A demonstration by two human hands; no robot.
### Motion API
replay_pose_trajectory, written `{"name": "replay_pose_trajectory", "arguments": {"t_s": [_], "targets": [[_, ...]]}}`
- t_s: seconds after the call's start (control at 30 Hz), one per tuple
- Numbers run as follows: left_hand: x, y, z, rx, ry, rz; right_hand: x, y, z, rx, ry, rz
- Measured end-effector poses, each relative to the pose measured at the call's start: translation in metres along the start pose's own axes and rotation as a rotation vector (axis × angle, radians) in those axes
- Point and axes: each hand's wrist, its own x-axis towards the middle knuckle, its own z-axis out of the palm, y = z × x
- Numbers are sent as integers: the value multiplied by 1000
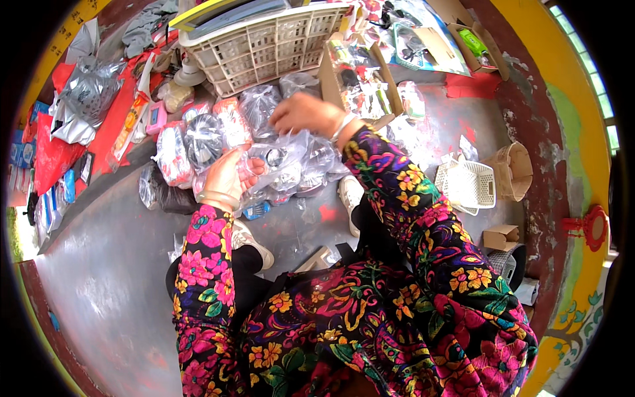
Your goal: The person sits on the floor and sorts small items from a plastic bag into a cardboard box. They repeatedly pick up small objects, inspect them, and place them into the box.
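Note:
A clear plastic bag (pixel 272 157) with a small dark round item inside lies between my hands, over a heap of other bags. My left hand (pixel 228 175), palm turned up, has its fingers closed on the left side of this bag. Just above the bag is my right hand (pixel 309 115), its fingers curled together and pointing left; what they hold, if anything, cannot be made out. Bags with dark contents (pixel 204 140) and a bag with red and white contents (pixel 231 122) lie beyond my left hand. A blue packet (pixel 256 210) rests on the floor below the heap.
A cream plastic crate (pixel 264 55) stands behind the heap, beside an open cardboard box (pixel 390 85) of small packages. To the right are a white basket (pixel 465 184) and a brown paper bag (pixel 512 171). Silver bags (pixel 89 92) lie at far left. My shoes (pixel 351 202) flank the bags.

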Motion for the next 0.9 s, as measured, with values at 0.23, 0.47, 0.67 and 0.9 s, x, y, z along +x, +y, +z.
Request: {"name": "replay_pose_trajectory", "arguments": {"t_s": [0.23, 0.47, 0.67, 0.9], "targets": [[0, 1, 15, 4, -59, 20, -83, 71, -139, -910, 966, 82], [-2, 0, 10, 30, -42, 52, -83, 98, -141, -465, 656, 697], [-2, -1, 11, 14, -58, 34, -74, 97, -129, -740, 651, 686], [-2, -1, 14, 20, -71, 59, -83, 126, -157, -872, 768, 298]]}}
